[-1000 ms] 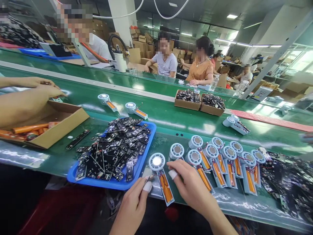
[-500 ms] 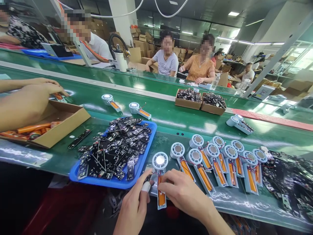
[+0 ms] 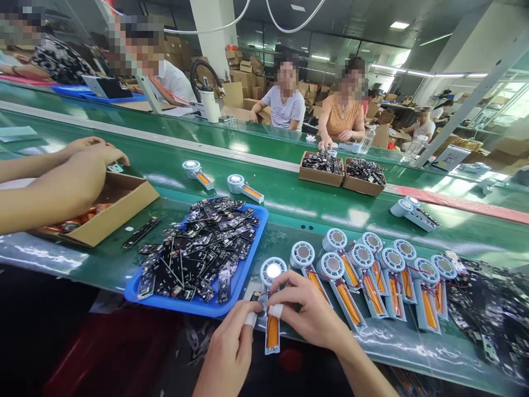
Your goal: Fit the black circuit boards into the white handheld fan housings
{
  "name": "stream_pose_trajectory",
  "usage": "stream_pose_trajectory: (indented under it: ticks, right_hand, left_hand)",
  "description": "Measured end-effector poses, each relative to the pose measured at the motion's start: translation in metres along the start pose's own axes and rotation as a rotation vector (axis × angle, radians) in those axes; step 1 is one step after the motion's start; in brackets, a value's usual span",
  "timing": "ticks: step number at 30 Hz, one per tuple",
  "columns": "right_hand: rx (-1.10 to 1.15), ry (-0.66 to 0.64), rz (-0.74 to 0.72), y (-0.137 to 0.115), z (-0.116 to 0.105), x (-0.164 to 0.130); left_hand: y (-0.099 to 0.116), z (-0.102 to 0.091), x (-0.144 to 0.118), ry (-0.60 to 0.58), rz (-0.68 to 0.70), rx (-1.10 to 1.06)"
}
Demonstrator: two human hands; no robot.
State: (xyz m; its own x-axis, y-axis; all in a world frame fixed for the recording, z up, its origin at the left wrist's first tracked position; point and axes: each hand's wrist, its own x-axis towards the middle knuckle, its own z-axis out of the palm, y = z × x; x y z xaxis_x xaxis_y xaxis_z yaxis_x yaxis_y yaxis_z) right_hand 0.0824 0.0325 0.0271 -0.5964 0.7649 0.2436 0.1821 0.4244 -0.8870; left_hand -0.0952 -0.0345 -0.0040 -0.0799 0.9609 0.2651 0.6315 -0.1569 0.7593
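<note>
A light-blue fan-like housing (image 3: 273,271) with a round head and an orange battery (image 3: 273,332) in its handle lies at the bench edge before me. My left hand (image 3: 233,336), thumb taped white, is closed beside the handle on a small black circuit board (image 3: 255,296), mostly hidden by the fingers. Over the upper handle, my right hand (image 3: 300,309) pinches a thin wire, largely covered by the fingertips; its thumb also has white tape. Both hands' fingertips nearly meet there. Left of them, a blue tray (image 3: 258,242) holds heaped circuit boards (image 3: 194,259).
Several similar housings (image 3: 361,256) stand in a cluster at right, beside piled boards (image 3: 491,314). A co-worker's hands (image 3: 88,165) are over a cardboard box (image 3: 119,209) at left. Two more housings (image 3: 235,184) lie on the green belt. Opposite, board-filled boxes (image 3: 322,175) stand near seated people.
My right hand has shifted up along the handle and closer to my left fingertips. Across the belt, a person's hand has reached into a box of boards. The view has shifted slightly.
</note>
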Motion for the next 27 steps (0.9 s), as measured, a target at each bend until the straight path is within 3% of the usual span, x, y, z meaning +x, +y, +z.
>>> stream_pose_trajectory:
  ticks: [3,6,12,17,19,23,27]
  right_hand:
    - [0.237,0.108,0.128,0.001,0.012,0.005]
    - [0.237,0.181,0.220,0.003,0.021,0.007]
    - [0.115,0.180,0.118,-0.001,0.021,0.005]
    - [0.132,0.199,0.181,-0.003,0.021,0.006]
    - [0.040,0.211,0.152,-0.001,0.022,0.005]
    - [-0.359,0.222,0.039,0.002,0.025,0.005]
    - [-0.786,0.103,-0.047,-0.003,0.026,0.005]
  left_hand:
    - [0.002,0.001,-0.001,0.031,-0.001,0.006]
    - [0.004,0.000,-0.001,0.027,-0.038,-0.011]
    - [0.007,-0.003,0.004,-0.031,-0.120,-0.085]
    - [0.007,-0.001,0.004,-0.018,-0.184,-0.134]
    - [0.006,0.001,0.002,0.002,-0.235,-0.186]
    - [0.003,0.006,-0.003,0.063,-0.361,-0.288]
    - [-0.002,0.007,-0.004,0.057,-0.269,-0.234]
